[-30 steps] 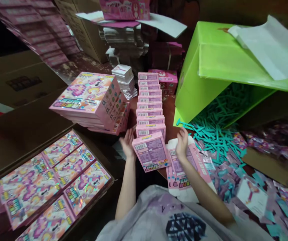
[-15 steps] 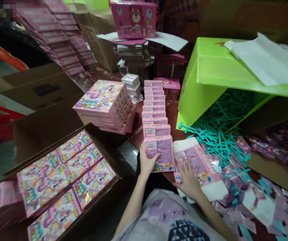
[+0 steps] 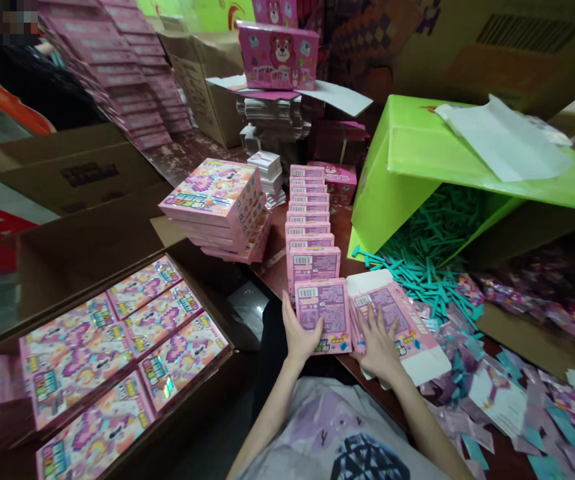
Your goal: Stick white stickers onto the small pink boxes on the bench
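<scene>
A small pink box (image 3: 328,308) with a purple barcode panel stands tilted at the near end of a row of matching boxes (image 3: 313,257). My left hand (image 3: 301,337) grips its left side, fingers along the edge and thumb across the lower front. To the right, my right hand (image 3: 380,343) lies spread on a flat, unfolded pink carton (image 3: 405,323) with white flaps. The carton's left edge meets the box in my left hand. Whether more flat cartons lie beneath it, I cannot tell.
At left, a brown carton (image 3: 117,257) holds several colourful boxes, near a stack of similar boxes (image 3: 212,190). On the right, a green bin (image 3: 432,137) spills teal plastic sticks (image 3: 417,273). Small packets (image 3: 472,420) lie nearer me. White card stacks (image 3: 267,177) stand behind.
The nearest pink box has come slightly toward me and right, widening its gap from the row, with my left hand on it. My right hand stays spread on the flat carton.
</scene>
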`<state>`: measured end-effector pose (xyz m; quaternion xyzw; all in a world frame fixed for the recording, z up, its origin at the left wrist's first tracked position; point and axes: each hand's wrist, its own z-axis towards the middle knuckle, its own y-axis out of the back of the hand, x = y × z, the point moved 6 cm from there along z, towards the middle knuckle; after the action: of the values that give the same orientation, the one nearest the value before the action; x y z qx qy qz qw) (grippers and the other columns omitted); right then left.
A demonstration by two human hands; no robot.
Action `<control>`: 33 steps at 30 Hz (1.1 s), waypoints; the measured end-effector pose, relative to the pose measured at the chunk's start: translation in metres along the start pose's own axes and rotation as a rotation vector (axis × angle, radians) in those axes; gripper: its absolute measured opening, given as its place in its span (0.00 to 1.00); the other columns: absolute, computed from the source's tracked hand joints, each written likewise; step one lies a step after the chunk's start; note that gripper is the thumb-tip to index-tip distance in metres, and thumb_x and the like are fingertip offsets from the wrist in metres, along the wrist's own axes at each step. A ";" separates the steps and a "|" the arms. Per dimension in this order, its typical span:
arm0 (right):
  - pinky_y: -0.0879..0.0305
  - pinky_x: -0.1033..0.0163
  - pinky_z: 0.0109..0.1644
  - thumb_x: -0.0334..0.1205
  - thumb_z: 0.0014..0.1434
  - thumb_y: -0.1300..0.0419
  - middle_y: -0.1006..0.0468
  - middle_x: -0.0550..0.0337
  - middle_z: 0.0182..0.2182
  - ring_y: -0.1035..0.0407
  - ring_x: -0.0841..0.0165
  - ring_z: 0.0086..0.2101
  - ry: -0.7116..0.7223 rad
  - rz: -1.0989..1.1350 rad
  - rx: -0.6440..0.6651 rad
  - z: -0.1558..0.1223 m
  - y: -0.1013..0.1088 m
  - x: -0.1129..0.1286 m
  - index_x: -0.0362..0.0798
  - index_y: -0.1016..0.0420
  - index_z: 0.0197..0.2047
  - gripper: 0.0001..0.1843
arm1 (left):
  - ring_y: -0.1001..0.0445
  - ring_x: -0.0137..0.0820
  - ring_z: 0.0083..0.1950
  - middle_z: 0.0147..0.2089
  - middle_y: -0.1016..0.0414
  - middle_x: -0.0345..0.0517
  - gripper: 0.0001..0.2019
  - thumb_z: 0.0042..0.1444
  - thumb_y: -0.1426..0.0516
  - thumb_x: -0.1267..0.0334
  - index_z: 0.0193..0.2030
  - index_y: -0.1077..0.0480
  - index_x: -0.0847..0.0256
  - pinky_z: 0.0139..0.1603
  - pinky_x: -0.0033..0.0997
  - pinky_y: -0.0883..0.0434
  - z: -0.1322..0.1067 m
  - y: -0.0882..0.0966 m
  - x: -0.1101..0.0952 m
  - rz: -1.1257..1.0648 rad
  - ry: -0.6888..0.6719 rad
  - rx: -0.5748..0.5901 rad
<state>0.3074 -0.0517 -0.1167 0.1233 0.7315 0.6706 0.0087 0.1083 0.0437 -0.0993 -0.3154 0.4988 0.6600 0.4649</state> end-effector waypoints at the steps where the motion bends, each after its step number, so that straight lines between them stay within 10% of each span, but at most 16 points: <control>1: 0.78 0.30 0.63 0.46 0.49 0.37 0.67 0.44 0.70 0.78 0.47 0.67 0.013 0.036 -0.018 0.000 0.003 0.004 0.46 0.62 0.71 0.54 | 0.54 0.48 0.72 0.71 0.54 0.58 0.47 0.49 0.37 0.58 0.71 0.59 0.58 0.70 0.51 0.51 -0.001 0.000 -0.001 0.006 0.009 -0.010; 5: 0.67 0.34 0.66 0.44 0.49 0.38 0.58 0.43 0.69 0.69 0.50 0.68 0.125 0.339 -0.004 0.001 0.003 0.024 0.46 0.67 0.71 0.55 | 0.48 0.46 0.70 0.70 0.48 0.54 0.41 0.50 0.38 0.56 0.69 0.50 0.54 0.69 0.47 0.46 0.001 -0.002 -0.001 -0.004 0.024 -0.012; 11: 0.45 0.47 0.63 0.41 0.54 0.43 0.34 0.47 0.59 0.40 0.57 0.59 -0.026 0.737 -0.298 0.026 0.002 0.023 0.46 0.44 0.65 0.35 | 0.46 0.49 0.69 0.69 0.49 0.54 0.41 0.48 0.36 0.52 0.67 0.46 0.51 0.67 0.51 0.46 0.023 0.003 0.000 0.087 -0.010 0.007; 19: 0.38 0.48 0.57 0.40 0.52 0.40 0.27 0.45 0.51 0.33 0.55 0.50 0.001 0.638 -0.203 0.061 -0.004 0.026 0.43 0.37 0.60 0.31 | 0.57 0.46 0.73 0.73 0.61 0.57 0.45 0.54 0.40 0.53 0.72 0.61 0.54 0.70 0.50 0.51 0.016 0.001 0.008 0.083 -0.046 0.107; 23: 0.41 0.43 0.60 0.43 0.53 0.39 0.35 0.42 0.58 0.38 0.52 0.56 0.055 0.620 -0.385 0.041 0.003 0.031 0.42 0.47 0.66 0.40 | 0.59 0.47 0.73 0.73 0.61 0.61 0.44 0.55 0.41 0.55 0.72 0.63 0.58 0.69 0.52 0.52 0.000 0.001 0.012 0.080 -0.032 0.031; 27: 0.37 0.44 0.58 0.40 0.57 0.41 0.33 0.45 0.55 0.38 0.54 0.56 0.110 0.570 -0.783 0.010 0.068 0.015 0.48 0.46 0.64 0.34 | 0.36 0.42 0.62 0.60 0.37 0.58 0.30 0.55 0.40 0.64 0.64 0.41 0.59 0.62 0.45 0.37 -0.009 0.043 -0.002 0.182 -0.270 -0.334; 33: 0.40 0.42 0.56 0.36 0.56 0.41 0.29 0.49 0.47 0.35 0.54 0.50 0.078 0.081 -1.487 -0.006 0.278 -0.069 0.48 0.34 0.52 0.19 | 0.35 0.24 0.30 0.33 0.37 0.40 0.05 0.54 0.40 0.70 0.38 0.24 0.61 0.32 0.24 0.34 -0.002 0.087 -0.001 0.246 -0.391 -0.500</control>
<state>0.4203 -0.0515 0.1469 0.0880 0.0795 0.9922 0.0392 0.0280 0.0348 -0.0671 -0.2246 0.2570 0.8611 0.3770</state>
